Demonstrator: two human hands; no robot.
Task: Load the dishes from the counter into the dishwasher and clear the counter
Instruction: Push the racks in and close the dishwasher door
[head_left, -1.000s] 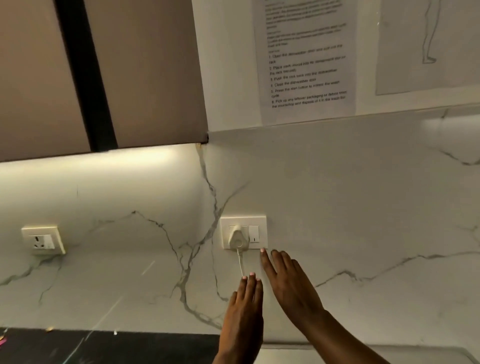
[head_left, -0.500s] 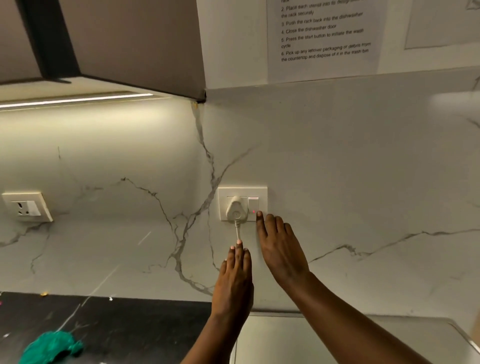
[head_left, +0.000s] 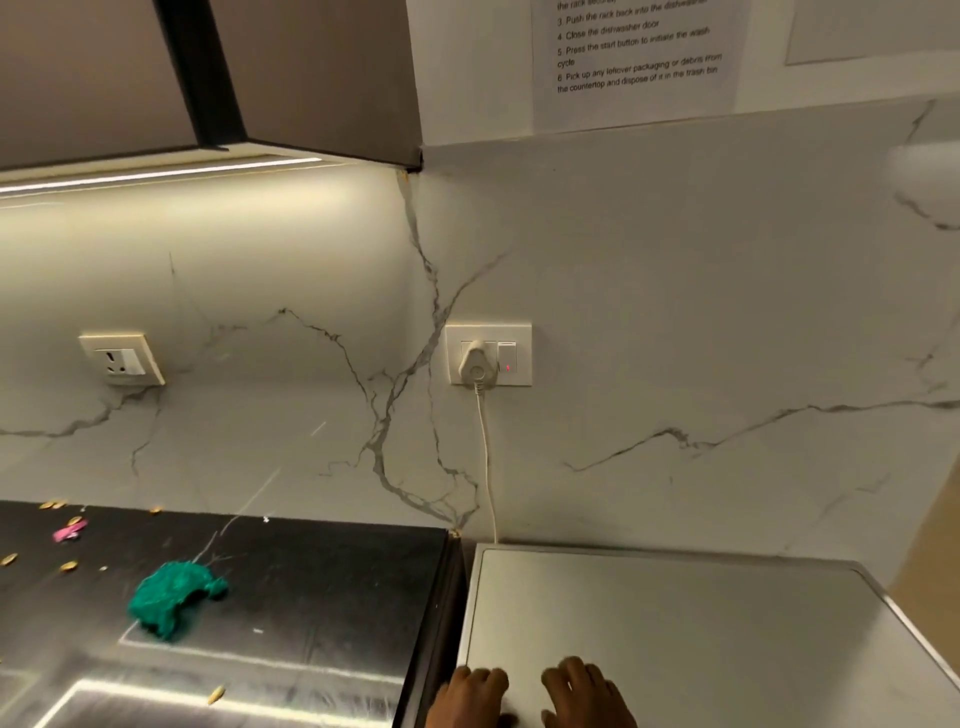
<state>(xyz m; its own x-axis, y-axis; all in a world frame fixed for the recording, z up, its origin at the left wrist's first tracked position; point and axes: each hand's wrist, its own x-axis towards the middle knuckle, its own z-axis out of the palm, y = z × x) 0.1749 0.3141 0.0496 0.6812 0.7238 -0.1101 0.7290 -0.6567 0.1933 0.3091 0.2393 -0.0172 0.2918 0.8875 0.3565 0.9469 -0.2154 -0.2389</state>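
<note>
My left hand (head_left: 472, 696) and my right hand (head_left: 587, 693) lie side by side at the bottom edge, over the front of the grey dishwasher top (head_left: 701, 613). Their fingers are loosely curled and hold nothing. A white plug (head_left: 475, 364) sits in the wall socket (head_left: 489, 354), and the switch beside it shows a small red light (head_left: 507, 368). The white cable (head_left: 487, 467) runs down behind the dishwasher top. No dishes are in view.
The black counter (head_left: 311, 582) lies at left, with a crumpled green cloth (head_left: 171, 603), a pink wrapper (head_left: 68, 532) and several golden scraps (head_left: 67, 566). A second socket (head_left: 122, 359) is on the marble wall. Wall cabinets (head_left: 291, 78) and an instruction sheet (head_left: 636, 57) hang above.
Both hands have dropped from the switch by the socket down to the dishwasher top. The switch's red light came on. The view has tilted down, showing the counter and green cloth.
</note>
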